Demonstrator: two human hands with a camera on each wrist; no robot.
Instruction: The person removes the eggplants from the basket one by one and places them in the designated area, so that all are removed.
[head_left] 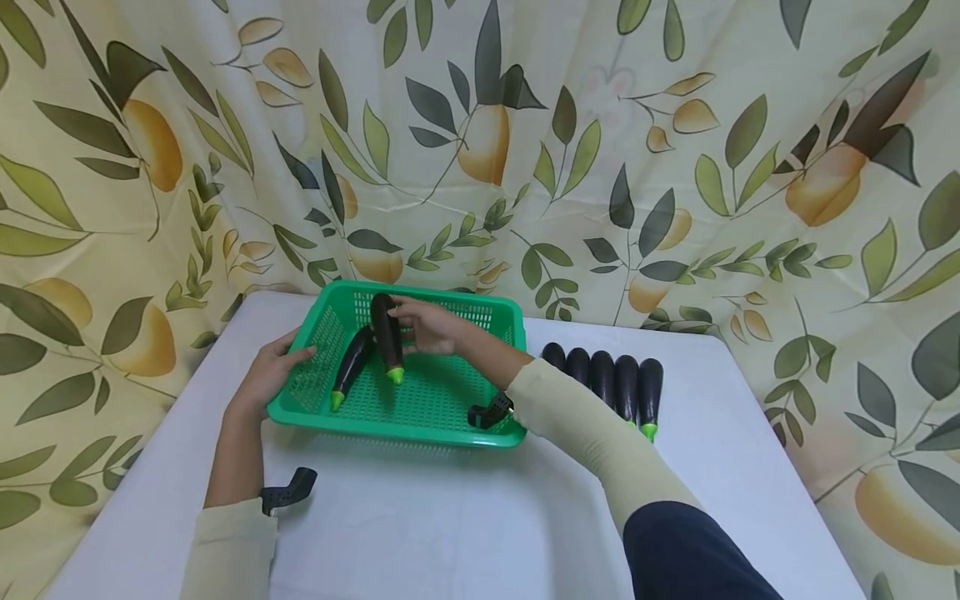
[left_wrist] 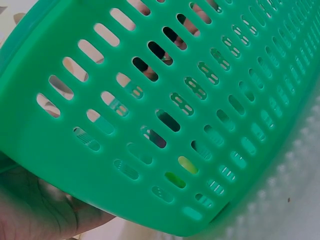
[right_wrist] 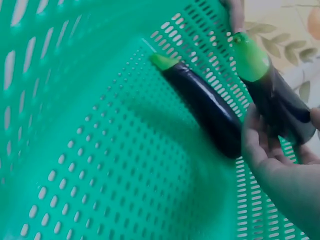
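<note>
In the head view my right hand (head_left: 433, 327) grips a dark purple eggplant (head_left: 386, 332) over the green plastic basket (head_left: 450, 435), its green stem end pointing down towards me. The right wrist view shows fingers curled round this eggplant (right_wrist: 280, 107). A second eggplant (head_left: 354, 362) lies in the basket, close to its left wall; its green cap (right_wrist: 164, 62) shows in the right wrist view. My left hand (head_left: 264, 375) holds the basket's left rim, thumb on the inner side. In the left wrist view part of that hand (left_wrist: 40, 210) shows beside the perforated basket wall (left_wrist: 45, 130).
Several more eggplants (head_left: 602, 377) lie side by side in a row on the white table (head_left: 420, 533), right of the basket and partly behind my right sleeve (head_left: 592, 433). A leaf-and-fruit patterned curtain (head_left: 570, 167) hangs behind and beside the table.
</note>
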